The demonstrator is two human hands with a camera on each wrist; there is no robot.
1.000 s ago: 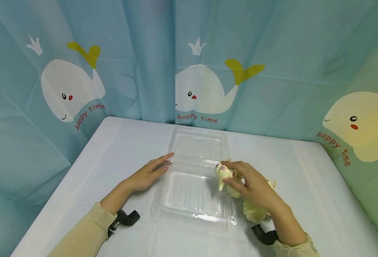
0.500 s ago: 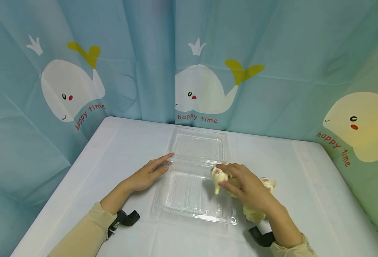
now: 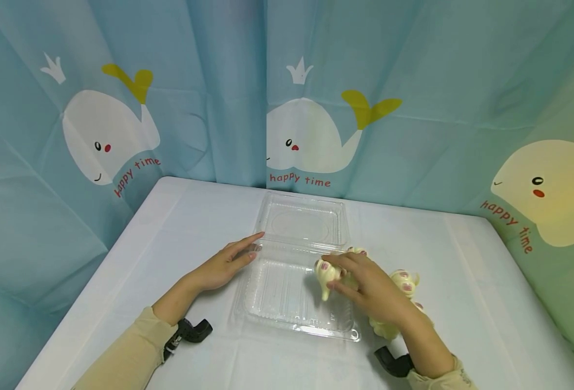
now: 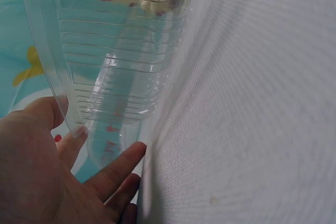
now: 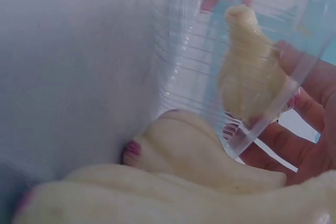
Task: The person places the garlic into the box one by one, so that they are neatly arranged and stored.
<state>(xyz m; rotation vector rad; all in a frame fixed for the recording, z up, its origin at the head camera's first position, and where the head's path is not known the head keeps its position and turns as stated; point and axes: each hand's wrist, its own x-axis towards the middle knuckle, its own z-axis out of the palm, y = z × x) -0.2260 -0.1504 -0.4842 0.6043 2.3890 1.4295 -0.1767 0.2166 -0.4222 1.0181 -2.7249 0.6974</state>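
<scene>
A clear plastic clamshell container (image 3: 279, 298) lies open on the table, its lid (image 3: 300, 226) folded back to the far side. My left hand (image 3: 221, 265) rests at its left rim, fingers extended; in the left wrist view the thumb and fingertips are right at the corner. My right hand (image 3: 372, 284) pinches a cream garlic bulb (image 3: 326, 275) with purple patches over the container's right half, stem pointing down. The right wrist view shows this bulb (image 5: 249, 72) through the clear wall. More garlic bulbs (image 3: 404, 281) lie right of the container, partly hidden by my right hand and forearm.
The white table (image 3: 194, 216) has a raised far edge against a blue curtain (image 3: 233, 92) printed with whales. Each wrist bears a black camera mount (image 3: 196, 330). Close to the right wrist camera, other bulbs (image 5: 178, 145) lie beside the container wall.
My right hand has moved left and slightly nearer with the garlic bulb, further over the container. More of the bulbs at the right now shows. My left hand has stayed put.
</scene>
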